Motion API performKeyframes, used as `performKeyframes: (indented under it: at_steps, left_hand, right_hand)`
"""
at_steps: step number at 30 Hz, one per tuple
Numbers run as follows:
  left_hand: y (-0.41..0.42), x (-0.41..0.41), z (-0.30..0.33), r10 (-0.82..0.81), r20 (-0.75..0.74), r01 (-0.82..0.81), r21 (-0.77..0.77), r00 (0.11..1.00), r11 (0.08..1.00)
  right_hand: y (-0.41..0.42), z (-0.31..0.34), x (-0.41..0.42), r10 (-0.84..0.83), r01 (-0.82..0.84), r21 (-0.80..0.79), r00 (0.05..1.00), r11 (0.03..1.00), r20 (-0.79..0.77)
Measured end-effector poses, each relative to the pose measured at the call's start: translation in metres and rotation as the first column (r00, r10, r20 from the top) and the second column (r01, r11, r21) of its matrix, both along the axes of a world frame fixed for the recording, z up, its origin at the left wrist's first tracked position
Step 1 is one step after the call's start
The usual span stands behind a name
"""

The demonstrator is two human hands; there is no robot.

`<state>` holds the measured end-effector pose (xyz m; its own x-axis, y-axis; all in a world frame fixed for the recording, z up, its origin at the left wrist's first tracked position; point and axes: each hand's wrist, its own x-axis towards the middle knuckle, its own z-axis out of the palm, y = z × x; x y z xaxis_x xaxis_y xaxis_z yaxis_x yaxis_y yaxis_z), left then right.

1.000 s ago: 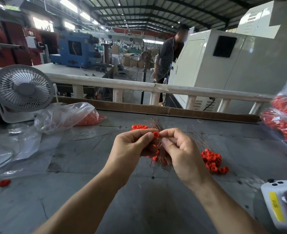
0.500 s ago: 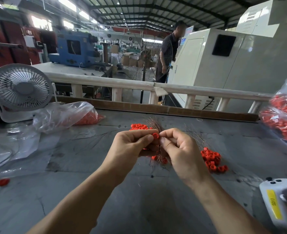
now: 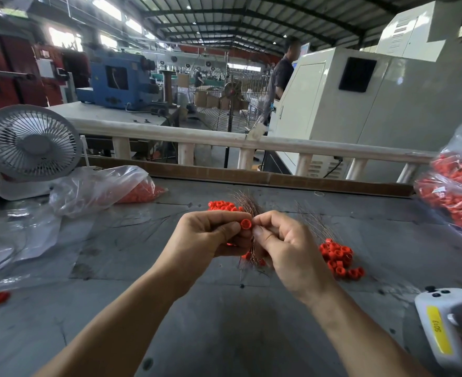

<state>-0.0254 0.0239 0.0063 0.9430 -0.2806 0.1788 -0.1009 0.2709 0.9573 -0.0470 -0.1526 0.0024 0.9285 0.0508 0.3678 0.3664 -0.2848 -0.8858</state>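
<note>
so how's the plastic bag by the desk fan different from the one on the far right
The left bag lies slumped and mostly flat on the table, with red parts only in its right end; the right bag bulges, packed with them. The left bag shows whole; the right bag is cut off by the frame edge. Both are clear plastic.

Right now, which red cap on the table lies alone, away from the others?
The lone red cap at the far left of the table. The other loose ones lie heaped: a far pile behind the left hand, a near pile right of the right hand.
</note>
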Motion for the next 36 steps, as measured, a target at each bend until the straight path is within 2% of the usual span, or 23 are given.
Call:
performKeyframes:
  at_steps: [4,11,21,26,31,36]
  left_hand:
    - [-0.0005,-0.0019,0.0015,0.005,-0.012,-0.005,0.014,1.000,1.000]
    - [-0.0003,-0.0032,0.0029,0.016,-0.026,-0.016,0.026,1.000,1.000]
    - [0.0008,-0.0006,0.0007,0.004,-0.022,-0.004,0.026,1.000,1.000]
    - [-0.0009,-0.0009,0.0000,0.006,0.000,-0.006,-0.002,1.000,1.000]
    - [-0.0019,-0.0029,0.0011,0.036,0.025,-0.036,-0.034,0.999,0.999]
    - [-0.0028,-0.0030,0.0001,0.057,0.050,-0.056,-0.024,0.997,0.998]
  right_hand:
    - [0.0006,0.0004,-0.0003,-0.043,0.043,-0.002,0.999,0.999,-0.001]
    - [0.0000,0.0019,-0.0036,-0.089,0.091,-0.093,0.995,0.991,0.035]
    - [-0.0001,0.0038,-0.0039,-0.091,0.095,-0.074,0.994,0.993,0.055]
    - [0.0010,0.0037,-0.0031,-0.045,0.045,0.000,0.999,0.999,0.012]
    - [0.0065,0.0063,-0.0052,0.054,-0.040,0.167,0.995,0.985,-0.079]
    - [0.0066,0.0067,-0.0045,0.058,-0.038,0.182,0.992,0.983,-0.108]
